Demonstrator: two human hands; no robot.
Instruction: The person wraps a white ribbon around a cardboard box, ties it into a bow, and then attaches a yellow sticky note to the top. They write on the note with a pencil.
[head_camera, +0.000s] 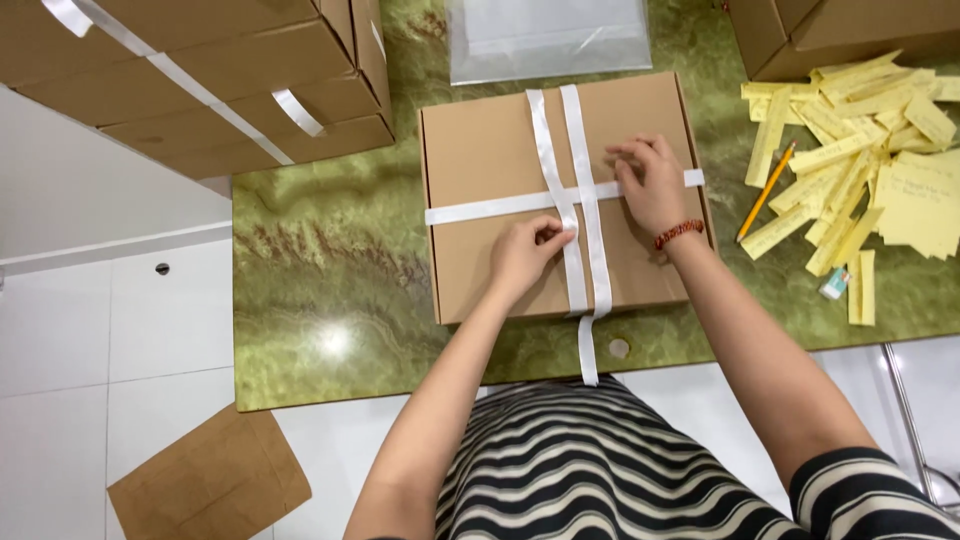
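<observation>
Head view: a flat brown cardboard box (490, 160) lies on the green marbled tabletop (320, 290), crossed by white ribbon (480, 208): 1 band runs side to side, and 2 strands run along the box's short axis, toward and away from the person, with 1 loose tail hanging over the near edge. The left hand (525, 255) pinches the ribbon between thumb and fingertips, just on the near side of the crossing, so the crossing lies directly ahead of that grip and a little to its right. The right hand (650, 180) lies flat with fingers pressed on the horizontal band, just right of the crossing; it pins the ribbon rather than closing around it. The left hand is the nearer to the crossing. Well to the right of the right hand lie yellow paper strips (860, 150), a pencil (766, 190) and a small eraser (833, 283). Left of the left hand sits a stack of ribbon-tied boxes (200, 80); beyond the box, a clear plastic sheet (548, 35).
</observation>
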